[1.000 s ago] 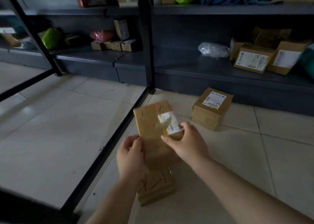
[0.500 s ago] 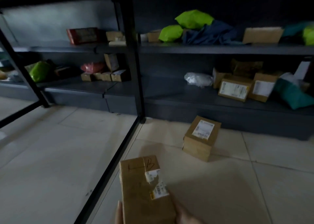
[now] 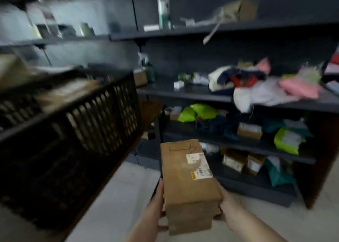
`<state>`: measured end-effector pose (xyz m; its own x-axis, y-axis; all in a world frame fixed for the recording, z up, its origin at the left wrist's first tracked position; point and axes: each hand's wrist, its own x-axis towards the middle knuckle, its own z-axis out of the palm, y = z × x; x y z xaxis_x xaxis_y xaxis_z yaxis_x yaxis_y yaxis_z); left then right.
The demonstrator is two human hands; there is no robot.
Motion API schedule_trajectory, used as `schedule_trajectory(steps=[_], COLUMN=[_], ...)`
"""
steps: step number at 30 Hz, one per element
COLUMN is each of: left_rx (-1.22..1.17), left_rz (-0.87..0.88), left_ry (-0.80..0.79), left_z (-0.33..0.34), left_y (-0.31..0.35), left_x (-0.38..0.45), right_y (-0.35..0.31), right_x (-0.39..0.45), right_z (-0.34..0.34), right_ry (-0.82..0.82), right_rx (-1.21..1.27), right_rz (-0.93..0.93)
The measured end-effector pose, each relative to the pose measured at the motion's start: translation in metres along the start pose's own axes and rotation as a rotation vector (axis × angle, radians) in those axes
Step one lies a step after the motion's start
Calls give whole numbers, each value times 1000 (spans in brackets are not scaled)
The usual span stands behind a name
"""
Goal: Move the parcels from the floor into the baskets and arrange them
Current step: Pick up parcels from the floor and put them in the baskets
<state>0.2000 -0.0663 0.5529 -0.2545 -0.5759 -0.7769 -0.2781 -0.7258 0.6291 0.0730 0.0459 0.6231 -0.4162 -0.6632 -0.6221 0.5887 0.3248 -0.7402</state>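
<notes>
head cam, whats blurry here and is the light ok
Head view: dim light, dark shelving; the black basket at left is heavily motion-smeared, upper shelf items streaked too; the cardboard parcel between left hand and right hand is sharpest, its label only partly legible.

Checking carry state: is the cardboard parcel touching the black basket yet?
Apart. The head view shows the cardboard parcel held between the left hand and right hand, with open floor between it and the black basket to its left.
</notes>
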Motion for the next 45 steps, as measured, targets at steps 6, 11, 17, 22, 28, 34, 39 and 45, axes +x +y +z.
schedule_trajectory(steps=[6, 11, 17, 22, 28, 34, 39, 45], left_rx=[-12, -82, -197, -154, -209, -272, -152, 194], left_rz=[52, 244, 378, 411, 462, 441, 578, 1019], left_ry=[47, 68, 161, 282, 214, 162, 111, 484], left_z=[8, -27, -115, -223, -332, -398, -410, -392], left_y=[133, 179, 214, 239, 262, 271, 280, 273], left_x=[-212, -309, -364, -358, -292, -228, -199, -191], right_y=[-152, -212, -210, -184, -133, -101, -90, -95], right_x=[-154, -214, -224, -206, -154, -96, -77, -68], right_z=[60, 98, 185, 293, 410, 476, 497, 477], right_ry=[-188, -233, -311, -375, -370, -249, -202, -77], right_rx=[-7, -288, -463, -433, -281, -303, -352, -691], right_rz=[-106, -210, -292, -305, -238, -239, -162, -544])
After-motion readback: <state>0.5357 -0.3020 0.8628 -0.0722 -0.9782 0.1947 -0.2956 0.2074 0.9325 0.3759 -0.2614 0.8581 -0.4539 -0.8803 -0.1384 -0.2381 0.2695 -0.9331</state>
